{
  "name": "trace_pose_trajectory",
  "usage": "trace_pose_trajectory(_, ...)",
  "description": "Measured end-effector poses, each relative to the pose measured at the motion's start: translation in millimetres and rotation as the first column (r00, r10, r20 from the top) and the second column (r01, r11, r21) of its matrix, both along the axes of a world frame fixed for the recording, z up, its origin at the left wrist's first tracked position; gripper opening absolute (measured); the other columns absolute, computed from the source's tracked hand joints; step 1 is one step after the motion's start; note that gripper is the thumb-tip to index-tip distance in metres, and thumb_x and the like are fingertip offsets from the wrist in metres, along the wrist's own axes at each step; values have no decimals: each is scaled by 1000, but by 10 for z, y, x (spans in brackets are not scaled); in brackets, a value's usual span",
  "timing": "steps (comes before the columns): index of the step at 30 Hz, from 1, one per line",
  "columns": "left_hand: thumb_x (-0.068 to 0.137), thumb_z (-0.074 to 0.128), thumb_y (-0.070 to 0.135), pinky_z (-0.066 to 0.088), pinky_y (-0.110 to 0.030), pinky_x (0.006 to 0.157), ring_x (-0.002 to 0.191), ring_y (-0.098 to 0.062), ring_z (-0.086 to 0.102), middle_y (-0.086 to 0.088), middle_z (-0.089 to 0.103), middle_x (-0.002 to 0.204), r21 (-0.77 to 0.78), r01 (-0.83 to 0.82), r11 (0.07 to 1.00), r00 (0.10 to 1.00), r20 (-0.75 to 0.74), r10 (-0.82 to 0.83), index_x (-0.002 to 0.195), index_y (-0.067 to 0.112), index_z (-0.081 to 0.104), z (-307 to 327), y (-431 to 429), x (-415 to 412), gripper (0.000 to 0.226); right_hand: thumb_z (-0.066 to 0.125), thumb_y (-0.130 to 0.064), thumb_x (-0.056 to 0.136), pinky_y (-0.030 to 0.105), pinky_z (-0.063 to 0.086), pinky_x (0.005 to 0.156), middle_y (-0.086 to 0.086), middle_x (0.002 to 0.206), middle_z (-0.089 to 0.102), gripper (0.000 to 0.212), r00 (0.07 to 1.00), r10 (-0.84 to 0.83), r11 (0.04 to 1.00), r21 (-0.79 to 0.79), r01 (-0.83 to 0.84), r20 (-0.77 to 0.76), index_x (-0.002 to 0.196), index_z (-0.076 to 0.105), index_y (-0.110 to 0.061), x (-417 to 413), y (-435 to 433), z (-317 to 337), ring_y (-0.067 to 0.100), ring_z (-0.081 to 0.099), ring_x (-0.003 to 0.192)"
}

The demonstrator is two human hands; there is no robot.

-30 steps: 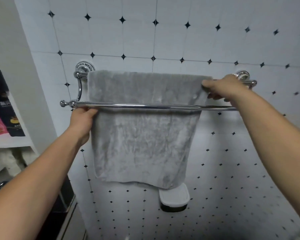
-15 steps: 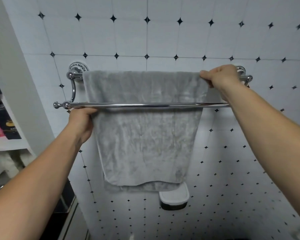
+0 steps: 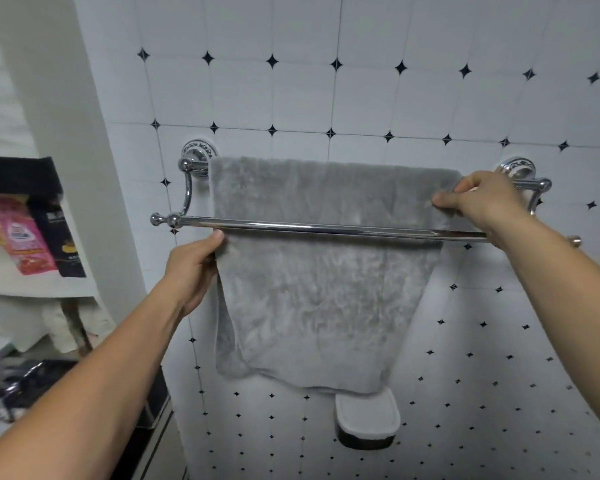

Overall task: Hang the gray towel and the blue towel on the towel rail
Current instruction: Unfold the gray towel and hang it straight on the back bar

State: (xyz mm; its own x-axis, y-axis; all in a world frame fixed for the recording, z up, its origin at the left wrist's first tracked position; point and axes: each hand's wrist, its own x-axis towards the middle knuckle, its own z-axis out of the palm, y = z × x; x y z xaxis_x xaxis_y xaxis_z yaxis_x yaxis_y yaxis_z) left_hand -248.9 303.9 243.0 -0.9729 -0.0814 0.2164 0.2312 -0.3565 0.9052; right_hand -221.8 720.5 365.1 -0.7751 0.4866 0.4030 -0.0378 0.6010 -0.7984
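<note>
Room: tiled wall (image 3: pixel 326 98) ahead, shelf (image 3: pixel 32 285) left of my left grip (image 3: pixel 191 268). The gray towel (image 3: pixel 319 299) hangs btwn both grips, draped over the towel rail (image 3: pixel 326 229) back bar, long axis L-R along it. Left grip pinches its left edge just under the front bar. Right grip (image 3: pixel 482 202) pinches the top right corner. The blue towel isn't in view; I'd say the front bar suits it.
</note>
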Motion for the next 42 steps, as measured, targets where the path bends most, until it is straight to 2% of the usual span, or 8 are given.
trace_pose_trajectory(10,85,67,1,47,-28,69,63,-16,61,2,71,61,-24,-143,989,990,-4,143,63,12,74,28,-167,-48,25,82,-19,64,22,37,50,-7,61,60,23,994,-108,990,87,109,-14,59,60,-18,61,-37,-90,9,51,54)
trace_pose_trajectory(13,82,69,-1,45,-25,59,59,-8,61,8,68,62,-37,-131,991,991,-7,131,83,18,61,-41,-113,-33,21,78,-25,69,31,49,64,-3,68,63,20,998,-53,993,101,55,-20,65,59,-20,82,-85,-178,19,60,67)
trace_pose_trajectory(20,74,77,1,56,-21,62,76,-11,72,4,77,80,-230,-10,973,1000,12,13,98,16,66,-316,-39,-58,30,64,-25,85,40,46,75,0,82,58,11,798,-37,941,248,231,-602,81,54,-24,459,-217,-1021,20,52,77)
trace_pose_trajectory(24,73,78,-1,58,-24,69,75,-11,72,5,76,76,-322,-22,946,1000,-20,16,94,10,67,-373,35,-116,26,64,-34,84,42,51,80,-2,90,65,11,967,-97,991,70,117,-234,90,61,-25,358,-231,-1544,19,60,83)
trace_pose_trajectory(28,72,81,-1,56,-27,78,67,-6,63,13,60,61,-335,-154,929,985,21,171,93,16,55,-580,-4,-114,38,70,-9,76,31,52,81,-8,83,60,37,993,78,947,-318,-47,85,111,61,-18,144,-141,-1704,16,58,85)
trace_pose_trajectory(32,75,75,-8,52,-31,81,63,-5,63,15,57,50,-351,-119,929,980,111,168,85,12,52,-1054,-20,9,33,73,1,73,16,45,50,-2,81,68,22,933,273,912,-372,-174,233,85,63,-14,110,-147,-1927,15,63,73)
trace_pose_trajectory(36,72,80,-4,54,-18,71,76,-19,66,-4,68,70,-417,-38,908,967,213,138,82,5,69,-1514,-4,118,18,70,7,72,30,50,70,6,105,71,38,816,385,901,-369,-229,432,107,66,-9,203,-94,-2349,21,64,92)
trace_pose_trajectory(42,67,87,8,51,-14,64,70,-9,61,5,62,86,-469,16,883,957,262,121,106,18,64,-1793,174,138,46,74,2,74,30,51,80,3,115,67,47,664,459,878,-416,-237,591,116,63,-13,416,-125,-2914,21,62,100)
